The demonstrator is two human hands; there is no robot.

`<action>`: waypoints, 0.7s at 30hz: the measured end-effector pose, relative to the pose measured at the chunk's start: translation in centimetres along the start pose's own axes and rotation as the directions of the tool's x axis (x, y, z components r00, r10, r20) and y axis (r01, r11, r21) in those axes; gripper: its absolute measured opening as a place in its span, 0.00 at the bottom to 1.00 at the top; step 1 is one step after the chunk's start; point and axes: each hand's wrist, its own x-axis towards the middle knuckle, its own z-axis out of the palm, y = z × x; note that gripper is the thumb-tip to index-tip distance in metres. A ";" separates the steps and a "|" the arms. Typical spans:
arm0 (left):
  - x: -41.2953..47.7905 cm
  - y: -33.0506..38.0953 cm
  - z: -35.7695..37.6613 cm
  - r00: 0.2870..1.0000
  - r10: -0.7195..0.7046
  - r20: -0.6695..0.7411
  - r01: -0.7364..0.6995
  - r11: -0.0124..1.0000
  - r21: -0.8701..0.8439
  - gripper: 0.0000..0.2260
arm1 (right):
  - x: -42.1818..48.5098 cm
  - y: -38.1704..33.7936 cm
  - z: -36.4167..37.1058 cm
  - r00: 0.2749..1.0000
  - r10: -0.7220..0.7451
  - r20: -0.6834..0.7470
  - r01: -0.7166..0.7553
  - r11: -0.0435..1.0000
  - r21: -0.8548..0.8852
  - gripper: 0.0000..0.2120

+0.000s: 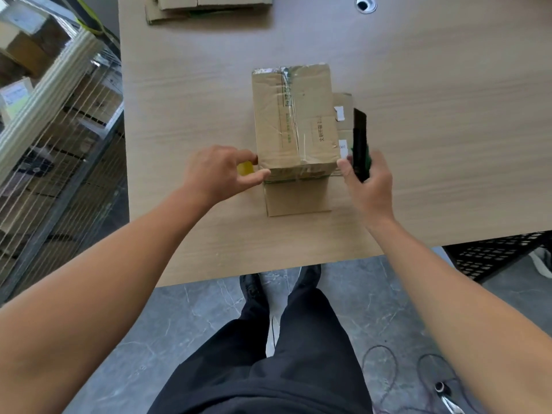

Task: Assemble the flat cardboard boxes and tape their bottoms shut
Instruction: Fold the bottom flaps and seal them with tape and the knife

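Our brown cardboard box (294, 121) sits upturned on the pale wood-grain table (433, 115), with a strip of clear tape (291, 115) running along its top seam. Our left hand (218, 171) pinches the box's near-left corner between thumb and fingers; there's something small and yellow (245, 168) under them, can't tell what. Just right of the box, our right hand (369, 183) grips a black-and-green handheld tool (360, 138). A stack of flat brown cardboard (209, 7) lies well beyond the box.

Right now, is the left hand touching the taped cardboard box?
Touching. The head view shows the left hand with its thumb tip on the near left corner of the cardboard box and a fingertip against the box's left side, no gap visible.
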 end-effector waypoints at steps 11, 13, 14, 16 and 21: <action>1.8 0.9 0.5 0.990 -0.139 0.008 0.137 0.984 0.115 0.30 | 4.8 1.6 1.0 0.818 -0.555 0.155 0.569 0.820 -0.069 0.17; 1.7 1.2 0.6 0.986 -0.164 0.016 0.162 0.981 0.110 0.28 | 4.8 1.4 1.0 0.834 -0.530 0.153 0.544 0.837 -0.065 0.18; 1.8 1.2 0.5 0.984 -0.174 0.032 0.170 0.981 0.095 0.27 | 4.9 1.0 0.8 0.850 -0.502 0.160 0.516 0.854 -0.061 0.19; 2.0 1.4 0.1 0.981 -0.176 0.076 0.173 0.984 0.043 0.26 | 5.0 -0.4 -0.2 0.910 -0.381 0.162 0.395 0.916 -0.067 0.18; 2.3 2.1 -0.7 0.952 -0.164 0.259 0.190 0.978 -0.080 0.23 | 2.1 -7.4 -1.0 0.996 0.068 -0.049 -0.063 0.992 0.108 0.18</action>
